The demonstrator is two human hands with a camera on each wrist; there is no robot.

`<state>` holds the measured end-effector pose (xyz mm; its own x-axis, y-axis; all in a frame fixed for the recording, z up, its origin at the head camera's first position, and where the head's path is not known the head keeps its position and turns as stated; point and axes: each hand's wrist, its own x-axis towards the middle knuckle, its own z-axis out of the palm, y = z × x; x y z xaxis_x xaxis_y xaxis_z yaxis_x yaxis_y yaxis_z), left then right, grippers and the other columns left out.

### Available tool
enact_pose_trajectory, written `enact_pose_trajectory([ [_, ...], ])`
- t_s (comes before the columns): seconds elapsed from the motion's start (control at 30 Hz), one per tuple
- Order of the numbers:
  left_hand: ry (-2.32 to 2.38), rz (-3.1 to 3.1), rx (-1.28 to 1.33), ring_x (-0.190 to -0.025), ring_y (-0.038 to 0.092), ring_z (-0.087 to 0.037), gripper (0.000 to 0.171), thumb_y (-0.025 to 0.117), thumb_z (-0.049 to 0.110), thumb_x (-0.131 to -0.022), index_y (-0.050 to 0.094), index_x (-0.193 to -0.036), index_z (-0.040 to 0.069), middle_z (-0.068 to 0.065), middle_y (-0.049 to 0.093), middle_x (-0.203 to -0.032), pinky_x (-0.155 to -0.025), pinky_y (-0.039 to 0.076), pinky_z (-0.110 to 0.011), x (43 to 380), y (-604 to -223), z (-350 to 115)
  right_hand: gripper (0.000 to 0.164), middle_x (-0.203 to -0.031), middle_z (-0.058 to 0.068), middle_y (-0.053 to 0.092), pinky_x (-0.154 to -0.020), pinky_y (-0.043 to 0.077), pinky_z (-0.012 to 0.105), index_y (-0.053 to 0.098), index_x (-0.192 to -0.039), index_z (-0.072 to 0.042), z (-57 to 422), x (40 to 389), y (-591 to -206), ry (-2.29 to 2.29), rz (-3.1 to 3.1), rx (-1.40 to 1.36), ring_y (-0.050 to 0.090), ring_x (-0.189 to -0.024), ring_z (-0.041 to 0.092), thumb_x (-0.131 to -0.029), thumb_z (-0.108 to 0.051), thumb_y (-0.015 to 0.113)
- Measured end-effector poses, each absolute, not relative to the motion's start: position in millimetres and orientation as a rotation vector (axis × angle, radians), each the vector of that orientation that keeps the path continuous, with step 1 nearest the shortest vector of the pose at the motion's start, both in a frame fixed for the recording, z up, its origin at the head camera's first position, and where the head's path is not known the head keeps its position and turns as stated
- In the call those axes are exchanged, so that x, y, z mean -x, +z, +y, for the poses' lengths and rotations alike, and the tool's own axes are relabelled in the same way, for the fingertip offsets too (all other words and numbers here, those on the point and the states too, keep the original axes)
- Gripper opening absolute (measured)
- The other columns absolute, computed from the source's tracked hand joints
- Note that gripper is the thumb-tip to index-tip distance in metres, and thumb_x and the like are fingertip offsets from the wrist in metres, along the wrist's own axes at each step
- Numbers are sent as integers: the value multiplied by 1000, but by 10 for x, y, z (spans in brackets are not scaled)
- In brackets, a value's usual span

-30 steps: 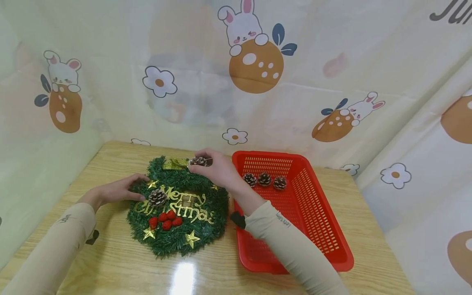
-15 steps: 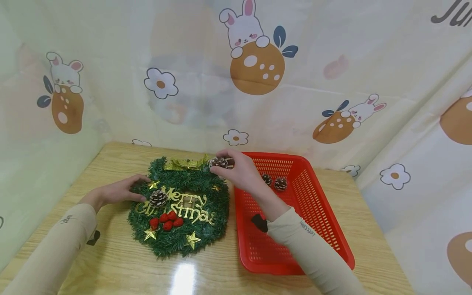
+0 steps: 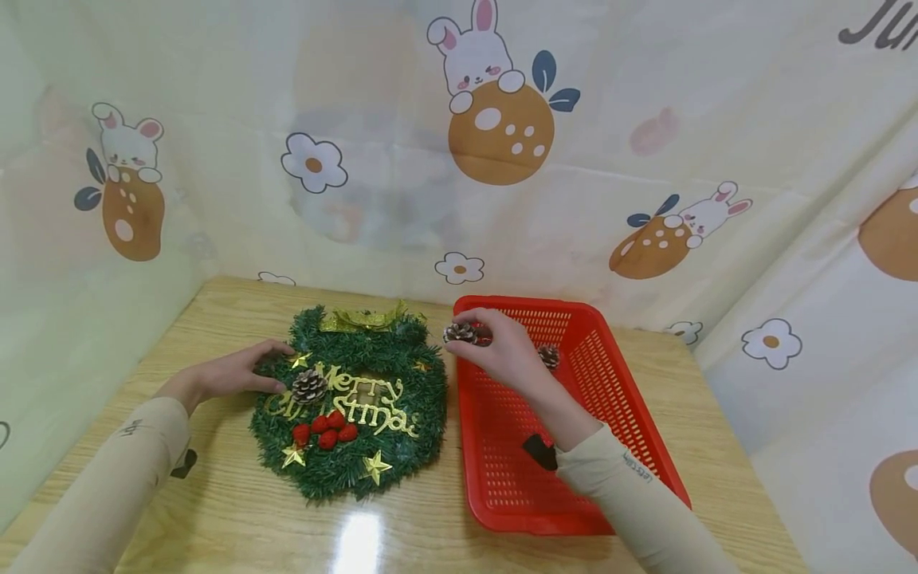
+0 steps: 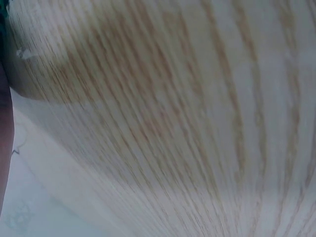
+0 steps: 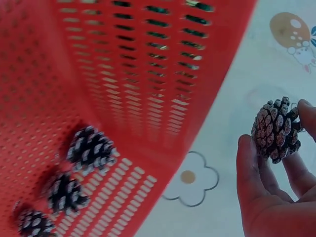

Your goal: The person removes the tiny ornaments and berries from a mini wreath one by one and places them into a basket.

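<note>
My right hand (image 3: 509, 355) pinches a pine cone (image 3: 461, 333) with frosted tips between thumb and fingers, above the left rim of the red basket (image 3: 495, 502). In the right wrist view the pine cone (image 5: 276, 129) sits at the fingertips, beside the basket wall. At the left edge of a green Christmas wreath (image 3: 344, 472), my left hand (image 3: 233, 373) rests with thumb and fingers apart, their tips partly lost in the greenery. Close to that thumb, another pine cone (image 3: 309, 386) lies on the wreath. Gold "Merry Christmas" lettering (image 3: 383, 416) spans the wreath's middle.
Three pine cones lie along one end inside the basket, one nearest the wall (image 5: 90, 149); in the head view my right hand hides most of them. Red berries (image 3: 327, 438), gold stars (image 3: 376, 467) and a gold ribbon (image 3: 362, 320) decorate the wreath. A printed curtain (image 3: 387, 199) stands behind the table.
My right hand has carried the pine cone rightward from the gold ribbon at the wreath's top to the basket's left rim. My left hand stays at the wreath's left edge.
</note>
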<state>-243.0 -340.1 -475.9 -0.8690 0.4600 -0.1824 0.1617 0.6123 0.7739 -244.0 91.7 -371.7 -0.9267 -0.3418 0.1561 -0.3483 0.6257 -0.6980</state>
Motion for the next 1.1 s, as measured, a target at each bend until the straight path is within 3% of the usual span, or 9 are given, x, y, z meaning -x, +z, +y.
enact_pose_trajectory([
  [0.53,1126,2476,-490,-135,28,-49,68,69,29,-92,34,-145,3,-27,33,-147,-105,29,-64,2447,-4756,-3395,33,-109,2,66,-74,51,36,67,-113,-16,1300,2523,-3966,1164,-2928,-527,63,-91,18,-85,-31,77],
  [0.87,1128,2470,-479,-135,28,-50,69,70,30,-92,34,-145,3,-27,32,-148,-105,29,-64,2435,-4760,-3395,37,-117,8,66,-85,51,42,66,-118,-9,1455,2630,-4172,1045,-3036,-503,62,-100,23,-87,-28,75],
  [1.1,1126,2468,-478,-136,28,-49,70,70,31,-92,34,-145,4,-27,32,-148,-105,29,-64,2439,-4769,-3403,31,-112,8,67,-88,49,45,67,-111,-8,1463,2738,-4333,917,-3108,-573,61,-103,26,-87,-26,75],
])
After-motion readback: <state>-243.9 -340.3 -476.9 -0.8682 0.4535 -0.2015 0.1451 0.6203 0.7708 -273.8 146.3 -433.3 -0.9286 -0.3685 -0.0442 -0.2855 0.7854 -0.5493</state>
